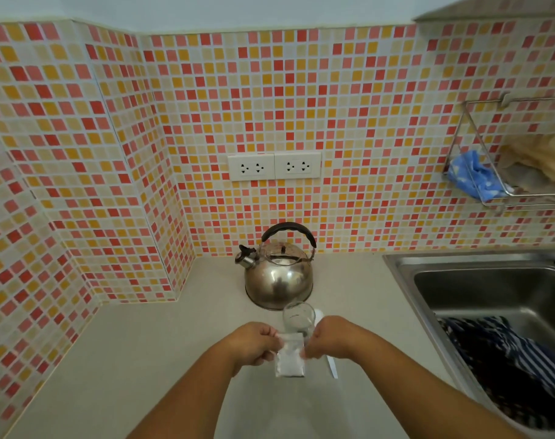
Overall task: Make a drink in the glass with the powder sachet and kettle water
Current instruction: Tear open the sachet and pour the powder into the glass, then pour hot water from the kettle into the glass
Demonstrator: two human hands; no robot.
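A small clear sachet (289, 359) with white powder in its lower half hangs upright between my hands above the counter. My left hand (254, 343) pinches its top left corner and my right hand (330, 337) pinches its top right corner. Just behind the sachet stands an empty clear glass (296, 320), partly hidden by my right hand. A steel kettle (277, 274) with a black handle sits behind the glass, its spout pointing left. A white spoon (331, 365) lies on the counter under my right hand, mostly hidden.
The beige counter (143, 359) runs into a tiled corner at left. A steel sink (491, 286) with a dark striped cloth (507, 353) in it is at right. A wire rack (491, 172) on the wall holds cloths. Two sockets (274, 166) are above the kettle.
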